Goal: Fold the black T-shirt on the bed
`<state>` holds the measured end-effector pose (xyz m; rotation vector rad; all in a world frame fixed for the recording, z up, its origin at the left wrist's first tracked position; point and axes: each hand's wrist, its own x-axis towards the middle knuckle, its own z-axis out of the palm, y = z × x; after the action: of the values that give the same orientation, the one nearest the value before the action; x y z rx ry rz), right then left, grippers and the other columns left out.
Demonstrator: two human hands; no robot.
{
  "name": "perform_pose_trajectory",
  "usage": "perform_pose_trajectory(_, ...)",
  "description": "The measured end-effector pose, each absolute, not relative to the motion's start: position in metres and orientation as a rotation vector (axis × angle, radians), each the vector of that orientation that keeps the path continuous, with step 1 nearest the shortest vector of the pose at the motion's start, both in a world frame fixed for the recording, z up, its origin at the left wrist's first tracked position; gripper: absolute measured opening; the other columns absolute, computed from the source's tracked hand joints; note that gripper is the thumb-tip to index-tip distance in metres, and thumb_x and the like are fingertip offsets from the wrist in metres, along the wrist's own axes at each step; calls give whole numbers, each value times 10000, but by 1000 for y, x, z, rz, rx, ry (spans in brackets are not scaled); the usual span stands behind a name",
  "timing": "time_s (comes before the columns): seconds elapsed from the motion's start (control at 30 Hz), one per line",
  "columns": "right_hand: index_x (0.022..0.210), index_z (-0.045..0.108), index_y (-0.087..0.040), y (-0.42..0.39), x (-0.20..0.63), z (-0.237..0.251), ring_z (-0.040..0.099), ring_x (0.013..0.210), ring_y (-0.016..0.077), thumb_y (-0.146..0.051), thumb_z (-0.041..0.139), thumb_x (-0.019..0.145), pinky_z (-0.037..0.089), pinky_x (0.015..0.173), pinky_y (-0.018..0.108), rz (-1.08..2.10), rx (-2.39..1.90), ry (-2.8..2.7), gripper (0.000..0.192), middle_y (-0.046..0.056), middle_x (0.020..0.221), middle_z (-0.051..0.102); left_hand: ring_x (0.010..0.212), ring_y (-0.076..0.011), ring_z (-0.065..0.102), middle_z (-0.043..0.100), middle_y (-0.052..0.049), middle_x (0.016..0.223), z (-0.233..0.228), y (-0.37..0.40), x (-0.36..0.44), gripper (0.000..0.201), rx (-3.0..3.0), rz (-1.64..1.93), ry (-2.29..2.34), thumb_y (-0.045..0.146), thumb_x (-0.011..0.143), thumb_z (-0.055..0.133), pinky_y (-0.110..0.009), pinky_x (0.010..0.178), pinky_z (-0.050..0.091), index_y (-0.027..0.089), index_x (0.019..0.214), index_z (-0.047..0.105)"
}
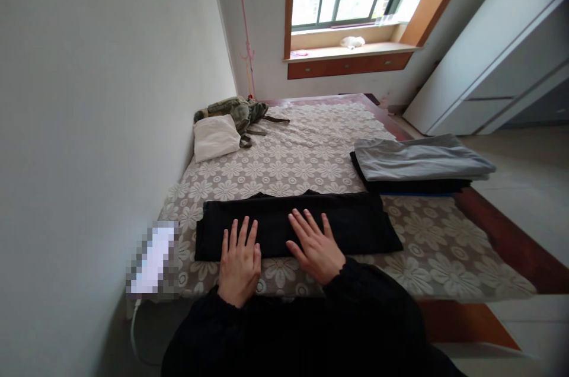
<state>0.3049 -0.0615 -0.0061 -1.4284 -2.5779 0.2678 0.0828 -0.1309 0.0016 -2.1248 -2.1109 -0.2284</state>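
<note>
A black garment (355, 223), folded into a long flat strip, lies across the near edge of the bed (302, 157), which has a flower-patterned cover. My left hand (239, 261) rests flat on the strip's near left part, fingers spread. Just to the right, my right hand (315, 246) lies flat on its middle, fingers spread too. Neither hand grips anything. Black sleeves cover both of my wrists.
A grey folded garment (418, 157) lies on a dark one (413, 185) at the bed's right edge. A white pillow (216, 137) and an olive garment (235, 110) sit at the far left. A white wall runs along the left; a white cabinet (498, 63) stands at right.
</note>
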Motion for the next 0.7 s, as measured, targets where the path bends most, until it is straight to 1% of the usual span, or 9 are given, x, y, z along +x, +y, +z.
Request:
perform_pose_trajectory(0.07,1606,324,-230,-64,274,-2,181,1562,288,-440,339,1040,18,1257,599,391,-1302,-2618,604,22,1682,265,1547,-295,262,345,-27,1656,2,-137,90,591,-2141,-231,-2112,226,991,390,-545,1253,256,247,1582,377)
perform_pose_trajectory(0.13,1600,340,-247,-62,250,-3,160,1566,288,-406,355,1036,22,1259,595,441,-1262,-2612,586,5,1685,254,1545,-299,266,355,-23,1652,4,-137,91,598,-2154,-221,-2124,220,984,397,-553,1250,260,254,1581,379)
perform_pose_trajectory(0.2,1603,330,-264,-59,235,-6,135,1571,291,-398,363,1033,24,1256,605,436,-1272,-2590,586,-9,1691,234,1543,-299,271,369,-17,1645,6,-133,89,596,-2163,-211,-2140,230,987,398,-569,1251,250,268,1581,376)
perform_pose_trajectory(0.3,1614,287,-313,-56,237,-14,117,1572,306,-433,360,1035,8,1234,660,385,-1330,-2560,596,-32,1697,203,1539,-310,279,385,-17,1636,8,-122,82,583,-2140,-204,-2178,276,1003,396,-634,1243,202,301,1585,359)
perform_pose_trajectory(0.4,1620,261,-327,-52,264,-20,128,1566,329,-476,358,1034,-3,1207,709,292,-1454,-2523,612,-22,1696,207,1543,-327,265,363,-24,1646,8,-110,73,578,-2106,-185,-2220,344,1016,398,-696,1225,155,319,1591,335)
perform_pose_trajectory(0.47,1618,267,-322,-48,293,-24,147,1561,338,-477,344,1037,7,1201,720,199,-1580,-2478,607,-14,1693,225,1549,-333,246,344,-25,1655,9,-103,65,588,-2105,-167,-2232,392,1016,409,-697,1224,153,314,1593,330)
perform_pose_trajectory(0.53,1614,281,-325,-44,325,-28,166,1554,345,-481,332,1039,41,1200,719,101,-1715,-2426,598,-17,1690,237,1552,-326,240,344,-27,1655,9,-95,55,591,-2110,-157,-2235,406,1016,406,-669,1233,172,294,1592,336)
perform_pose_trajectory(0.6,1612,296,-312,-39,356,-31,183,1550,343,-491,328,1039,94,1212,687,22,-1833,-2382,601,-16,1689,244,1551,-309,249,352,-29,1652,11,-89,45,580,-2132,-149,-2222,364,1021,380,-625,1244,200,269,1592,342)
perform_pose_trajectory(0.7,1609,321,-253,-35,385,-33,210,1545,316,-493,335,1037,160,1236,594,-35,-1949,-2347,620,13,1689,252,1549,-292,258,346,-34,1654,13,-84,41,570,-2149,-141,-2211,288,1020,343,-579,1250,226,240,1587,357)
